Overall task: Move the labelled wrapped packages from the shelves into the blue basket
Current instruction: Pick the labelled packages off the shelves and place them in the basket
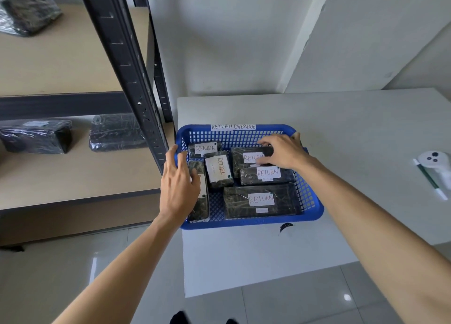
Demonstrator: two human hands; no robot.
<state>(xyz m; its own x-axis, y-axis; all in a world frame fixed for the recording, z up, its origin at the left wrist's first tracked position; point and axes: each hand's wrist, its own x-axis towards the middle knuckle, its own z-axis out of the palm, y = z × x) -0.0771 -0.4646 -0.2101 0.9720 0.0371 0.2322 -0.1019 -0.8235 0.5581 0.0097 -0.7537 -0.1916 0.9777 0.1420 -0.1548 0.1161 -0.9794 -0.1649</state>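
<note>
The blue basket, tagged "RETURN OVERDUE", stands on the white table and holds several black wrapped packages with white "RETURN" labels. My left hand rests over the package along the basket's left wall, thumb touching it, fingers spread over the rim. My right hand is curled around the far-right package, fingers over its top edge. The largest labelled package lies at the front. Another one stands in the middle.
A dark metal shelf unit stands left of the table. Two wrapped packages lie on its lower shelf, one more on the upper shelf. A white controller and a pen lie at the table's right.
</note>
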